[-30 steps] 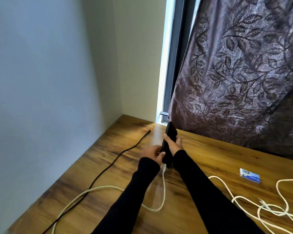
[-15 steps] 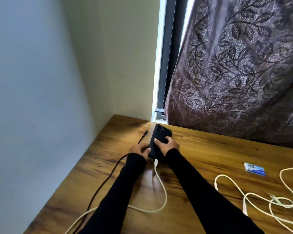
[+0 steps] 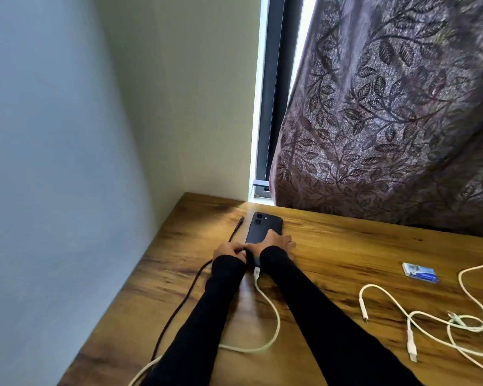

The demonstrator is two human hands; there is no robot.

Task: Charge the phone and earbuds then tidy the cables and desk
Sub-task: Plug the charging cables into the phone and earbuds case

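A white cable [image 3: 271,310] is lying looped on the desk [image 3: 346,246] between two black sleeves, its plug meeting the phone's near end. At 3 o'clock, loose white cables [image 3: 430,324] and a small blue packet [image 3: 420,272] are lying. The phone [image 3: 264,227] — face down at 12 o'clock — is being pressed flat by the right hand [image 3: 273,242] with straight fingers; the left hand [image 3: 229,250] is curled at its edge, grip unclear. A black cable [image 3: 195,280] is running alongside at 11 o'clock.

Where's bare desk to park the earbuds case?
Bare wood between the right hand on the phone and the blue card, back to the curtain. Far left corner beyond the black cable too. Crowded: the white cable tangle, near right.
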